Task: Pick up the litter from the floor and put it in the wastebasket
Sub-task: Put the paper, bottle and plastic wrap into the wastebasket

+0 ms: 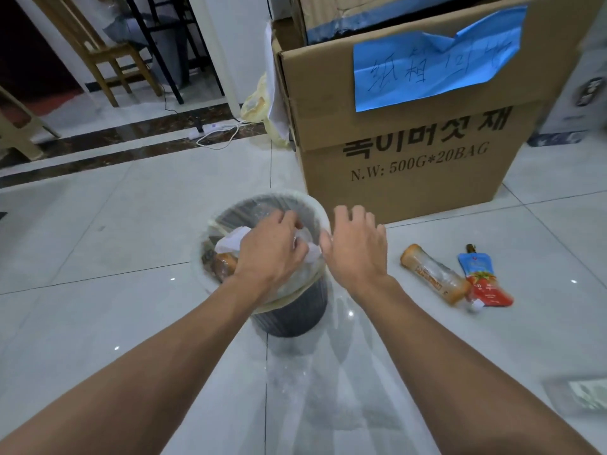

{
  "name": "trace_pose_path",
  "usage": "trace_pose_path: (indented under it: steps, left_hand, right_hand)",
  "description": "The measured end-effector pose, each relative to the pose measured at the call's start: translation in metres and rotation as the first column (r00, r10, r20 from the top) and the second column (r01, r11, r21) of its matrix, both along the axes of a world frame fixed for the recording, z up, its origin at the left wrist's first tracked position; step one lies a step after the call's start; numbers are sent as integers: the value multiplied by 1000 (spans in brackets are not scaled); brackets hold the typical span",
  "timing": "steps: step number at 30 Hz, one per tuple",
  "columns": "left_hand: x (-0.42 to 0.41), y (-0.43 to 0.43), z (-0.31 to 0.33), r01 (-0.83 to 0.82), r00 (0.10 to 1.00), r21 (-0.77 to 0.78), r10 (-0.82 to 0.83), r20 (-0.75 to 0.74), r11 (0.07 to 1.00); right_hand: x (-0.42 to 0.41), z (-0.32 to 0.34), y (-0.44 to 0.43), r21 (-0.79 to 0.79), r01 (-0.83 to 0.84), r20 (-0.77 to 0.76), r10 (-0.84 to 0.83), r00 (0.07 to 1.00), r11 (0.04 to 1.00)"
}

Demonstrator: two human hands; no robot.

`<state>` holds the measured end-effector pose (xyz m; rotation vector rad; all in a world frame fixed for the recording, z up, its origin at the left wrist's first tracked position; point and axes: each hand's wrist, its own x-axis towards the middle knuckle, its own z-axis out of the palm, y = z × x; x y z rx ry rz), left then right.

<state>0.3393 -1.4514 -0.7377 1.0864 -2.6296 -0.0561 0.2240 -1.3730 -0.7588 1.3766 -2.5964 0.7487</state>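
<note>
Over the ribbed, bag-lined wastebasket, left hand pinches crumpled white paper; right hand hangs loose-fingered.

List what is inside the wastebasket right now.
Inside the wastebasket, lined with a clear bag, are crumpled white paper, which the left hand grips, and a brown wrapper by the near-left wall. The hand covers the middle; anything beneath the paper is hidden.

The ribbed wastebasket is dark grey. Right of it lie an orange-and-clear wrapper and a red-and-blue pouch.
</note>
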Motion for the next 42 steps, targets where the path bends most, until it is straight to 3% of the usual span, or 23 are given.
trace_pose_path:
  steps: [7,9,12,16,20,25,28,30,33,35,36,39,40,42]
  left_hand:
    - [-59,81,-39,211,977,-295,-190,100,932]
    - [-64,96,-51,262,965,-288,-241,107,921]
    - [-59,116,-78,317,944,-145,-296,149,937]
    - [-30,127,-129,168,943,117,-194,271,979]
    - [1,133,-174,-60,896,254,-60,441,965]
    - [21,141,-201,-120,764,362,-146,628,925]
    - [27,145,-210,-157,673,379,-182,717,912]
    - [28,148,-219,-226,688,395,-141,711,890]
    - [29,159,-227,-411,694,266,110,711,872]
    - [33,162,-228,-575,648,150,335,684,804]
    - [35,160,-227,-678,623,170,436,650,715]
    - [42,151,-229,-813,578,444,610,541,377]
    - [42,151,-231,-792,597,505,609,522,343]
    - [41,158,-235,-721,688,543,543,482,430]
  right_hand:
    - [-67,-40,105,164,213,96,-231,968,963]
    - [-76,-51,130,205,230,119,-258,959,951]
    - [-78,-68,160,265,222,168,-272,948,938]
    - [-75,-100,186,376,141,174,-219,960,916]
    - [-66,-129,201,476,47,230,-176,957,878]
    - [-58,-154,216,546,-37,260,-127,957,837]
    - [-64,-162,221,571,-29,245,-136,960,821]
    - [-69,-166,221,571,-18,232,-140,962,821]
    - [-76,-171,223,555,2,226,-153,962,832]
    - [-78,-175,226,554,16,213,-160,964,833]
    - [-79,-177,227,557,16,211,-161,964,830]
    - [-78,-181,227,569,0,227,-157,961,822]
    - [-77,-182,227,570,-7,230,-151,961,822]
    - [-75,-184,228,569,-18,231,-139,963,822]
